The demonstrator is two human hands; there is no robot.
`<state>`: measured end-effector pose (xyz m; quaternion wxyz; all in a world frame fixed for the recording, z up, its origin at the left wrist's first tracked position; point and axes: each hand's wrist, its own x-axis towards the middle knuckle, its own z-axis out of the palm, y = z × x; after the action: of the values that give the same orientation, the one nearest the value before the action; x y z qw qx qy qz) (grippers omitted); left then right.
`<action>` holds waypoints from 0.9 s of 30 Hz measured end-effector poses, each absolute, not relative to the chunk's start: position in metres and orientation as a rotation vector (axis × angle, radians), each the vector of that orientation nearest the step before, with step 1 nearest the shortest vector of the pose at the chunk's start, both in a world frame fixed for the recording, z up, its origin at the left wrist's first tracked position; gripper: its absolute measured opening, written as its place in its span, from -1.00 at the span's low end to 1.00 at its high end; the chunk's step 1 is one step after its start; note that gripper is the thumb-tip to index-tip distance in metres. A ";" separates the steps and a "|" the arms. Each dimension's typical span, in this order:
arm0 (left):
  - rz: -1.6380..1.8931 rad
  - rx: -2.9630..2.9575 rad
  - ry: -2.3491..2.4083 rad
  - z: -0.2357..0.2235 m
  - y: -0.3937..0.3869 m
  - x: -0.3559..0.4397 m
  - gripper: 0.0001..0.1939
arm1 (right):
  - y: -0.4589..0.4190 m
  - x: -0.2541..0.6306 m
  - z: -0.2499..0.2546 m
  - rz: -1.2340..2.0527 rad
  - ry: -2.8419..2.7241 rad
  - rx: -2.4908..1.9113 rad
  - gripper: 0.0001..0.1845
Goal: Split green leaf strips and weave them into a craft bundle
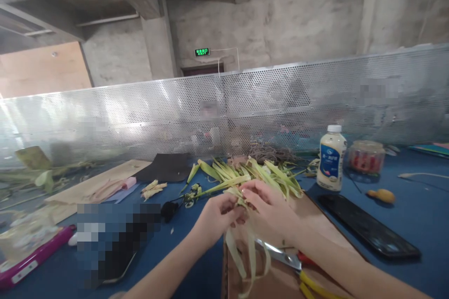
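Observation:
My left hand (pixel 218 217) and my right hand (pixel 268 208) meet over a brown board (pixel 329 217). Fingers of both are closed on pale strips that look like corn husk (pixel 250 252), whose loose ends hang down below the hands. Just beyond my fingertips lies a heap of green and cream husk leaves (pixel 224 173). Scissors (pixel 284 256) with yellow and red handles rest on the board, partly under my right forearm. The exact grip point is hidden by my fingers.
To the right stand a milk bottle (pixel 330 159) and a clear jar (pixel 366 158), with a black phone (pixel 372 226) and a small yellow-brown gourd-like object (pixel 381 195) nearby. Leftward are a black sheet (pixel 163 167) and a purple tool (pixel 38 259). A perforated metal screen (pixel 168 112) runs behind.

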<state>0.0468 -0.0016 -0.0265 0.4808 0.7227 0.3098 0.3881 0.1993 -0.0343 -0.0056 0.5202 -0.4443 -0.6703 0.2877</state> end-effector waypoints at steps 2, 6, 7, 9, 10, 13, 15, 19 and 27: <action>0.992 1.738 0.758 -0.026 0.001 0.046 -0.78 | -0.034 0.199 -0.011 0.630 -1.639 -1.095 -0.84; 1.008 1.690 0.718 -0.026 0.000 0.045 -0.84 | -0.037 0.199 -0.013 0.482 -1.752 -1.141 -0.90; 0.996 1.679 0.689 -0.025 -0.001 0.045 -0.85 | -0.038 0.198 -0.013 0.431 -1.777 -1.147 -0.92; 0.977 1.623 0.617 -0.024 -0.004 0.045 -0.87 | -0.039 0.198 -0.014 0.335 -1.825 -1.145 -0.94; 0.972 1.576 0.585 -0.024 -0.005 0.045 -0.86 | -0.039 0.199 -0.015 0.291 -1.849 -1.137 -0.93; 0.983 1.406 0.562 -0.024 -0.007 0.046 -0.72 | -0.037 0.199 -0.020 0.135 -1.927 -1.087 -0.91; 0.986 1.349 0.588 -0.024 -0.006 0.048 -0.63 | -0.037 0.198 -0.024 0.027 -1.981 -1.036 -0.89; 1.003 1.357 0.633 -0.024 -0.003 0.048 -0.63 | -0.041 0.196 -0.024 -0.027 -2.051 -0.954 -0.88; 1.097 1.422 0.719 -0.025 -0.002 0.046 -0.60 | -0.042 0.198 -0.016 0.293 -1.849 -1.069 -0.86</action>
<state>0.0460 -0.0018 -0.0254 0.5673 0.6054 0.3059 0.4670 0.1978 -0.0422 -0.0157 0.4730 -0.4370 -0.7556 0.1195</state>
